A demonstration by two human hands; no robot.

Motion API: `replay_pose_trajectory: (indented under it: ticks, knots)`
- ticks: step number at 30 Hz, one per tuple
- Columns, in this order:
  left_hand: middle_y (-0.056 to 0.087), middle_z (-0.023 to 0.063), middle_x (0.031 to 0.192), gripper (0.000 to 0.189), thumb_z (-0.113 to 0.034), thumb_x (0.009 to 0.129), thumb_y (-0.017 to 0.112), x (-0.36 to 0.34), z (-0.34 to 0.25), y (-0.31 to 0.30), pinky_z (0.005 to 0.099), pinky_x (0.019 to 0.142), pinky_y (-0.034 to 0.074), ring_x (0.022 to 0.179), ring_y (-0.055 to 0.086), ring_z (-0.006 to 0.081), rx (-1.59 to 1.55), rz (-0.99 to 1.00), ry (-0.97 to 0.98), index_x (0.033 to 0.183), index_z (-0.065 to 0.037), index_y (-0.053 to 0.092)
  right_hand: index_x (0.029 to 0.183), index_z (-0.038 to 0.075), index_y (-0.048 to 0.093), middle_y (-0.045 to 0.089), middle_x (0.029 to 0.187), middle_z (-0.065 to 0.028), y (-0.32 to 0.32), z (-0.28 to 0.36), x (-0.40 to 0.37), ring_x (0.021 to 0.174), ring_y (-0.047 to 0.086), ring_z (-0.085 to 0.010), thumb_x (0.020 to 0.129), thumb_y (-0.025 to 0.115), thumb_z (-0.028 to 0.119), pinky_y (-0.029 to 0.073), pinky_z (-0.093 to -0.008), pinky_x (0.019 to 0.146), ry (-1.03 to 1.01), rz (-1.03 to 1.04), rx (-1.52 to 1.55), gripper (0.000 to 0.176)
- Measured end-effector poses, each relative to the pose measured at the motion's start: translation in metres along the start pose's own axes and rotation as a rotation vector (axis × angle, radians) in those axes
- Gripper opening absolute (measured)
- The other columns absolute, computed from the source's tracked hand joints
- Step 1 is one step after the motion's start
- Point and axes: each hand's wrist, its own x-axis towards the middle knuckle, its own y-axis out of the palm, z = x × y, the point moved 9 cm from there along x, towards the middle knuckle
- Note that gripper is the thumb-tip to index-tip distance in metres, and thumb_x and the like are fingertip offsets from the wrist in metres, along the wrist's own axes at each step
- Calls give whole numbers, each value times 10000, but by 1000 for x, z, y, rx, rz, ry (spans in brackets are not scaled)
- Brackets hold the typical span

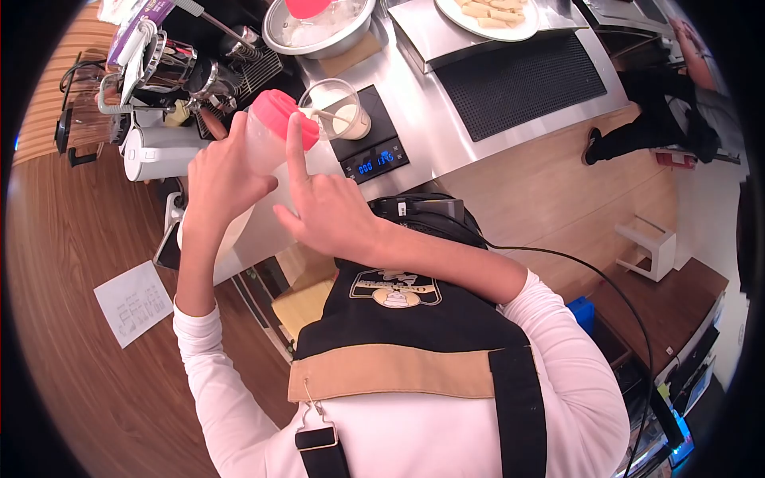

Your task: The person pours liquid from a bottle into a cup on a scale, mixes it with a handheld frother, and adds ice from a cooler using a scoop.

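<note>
At eleven o'clock, the left hand [217, 177] grips a pink-lidded bottle [264, 148], its axis toward one; the right hand [333, 213], thumb and forefinger apart, is nearer the plastic cup [356, 125] at three.

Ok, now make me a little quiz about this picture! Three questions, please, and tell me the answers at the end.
1. What colour is the lid on the bottle?
A) Green
B) Pink
C) Black

2. True or false: the lit numbers on the scale are blue.

3. Look closely: which hand is wrapped around the bottle?

Key:
1. B
2. True
3. The left hand. The right hand just has one finger up at the lid.
</note>
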Motion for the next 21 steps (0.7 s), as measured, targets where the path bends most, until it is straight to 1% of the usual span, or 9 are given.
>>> replay_pose_trajectory:
  ticks: [9, 15, 21]
  knots:
    - [678, 190, 769, 670, -360, 615, 805, 0, 0, 0, 488, 636, 494, 749, 645, 421, 5, 11, -3, 1121, -92, 458, 1430, -132, -105, 546, 495, -164, -1, 0, -1, 441, 567, -344, 790, 656, 180, 477, -433, 452, 24, 37, 4, 1042]
    - [676, 189, 760, 672, -358, 612, 804, -1, -1, -1, 486, 623, 494, 737, 644, 422, 13, -12, 5, 1123, -91, 457, 1434, -128, -102, 548, 494, -157, -1, 0, -3, 441, 570, -339, 794, 652, 171, 480, -435, 456, 12, 19, 21, 1033]
    - [677, 189, 759, 662, -351, 615, 802, -3, 0, 0, 481, 622, 497, 737, 645, 421, 17, 7, -8, 1120, -87, 465, 1430, -123, -120, 576, 518, -150, 2, 0, -3, 460, 591, -334, 796, 642, 156, 500, -433, 482, 25, 32, 66, 1030]
